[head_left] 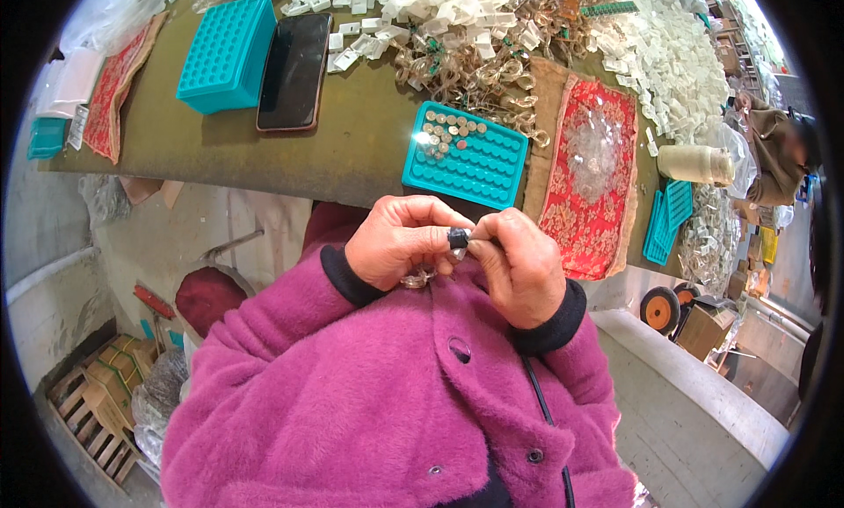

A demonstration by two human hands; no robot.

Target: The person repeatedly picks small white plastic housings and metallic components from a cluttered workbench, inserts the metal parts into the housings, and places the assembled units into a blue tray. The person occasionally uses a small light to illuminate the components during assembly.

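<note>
My left hand [400, 243] and my right hand [525, 264] meet in front of my chest, just off the table's near edge. Both are closed, thumbs and fingertips pinched together around something small. A black band [458, 237] shows at the left fingertips; whether it is tape on a digit or part of the held thing, I cannot tell. Below it peeks a bit of clear material, mostly hidden. A clear, shiny loop [417, 279] hangs under the left palm. Just beyond my hands lies a teal tray [492, 170] with rows of round hollows, several small round metallic pieces [450, 132] in its left part.
Left on the table [352, 161] stand a teal tray stack [227, 55] and a dark phone [294, 73]. White plastic pieces [655, 55] and tangled clear loops [475, 77] heap up behind. A red patterned cloth [585, 235], cream roll [694, 163] and teal racks [668, 220] lie right.
</note>
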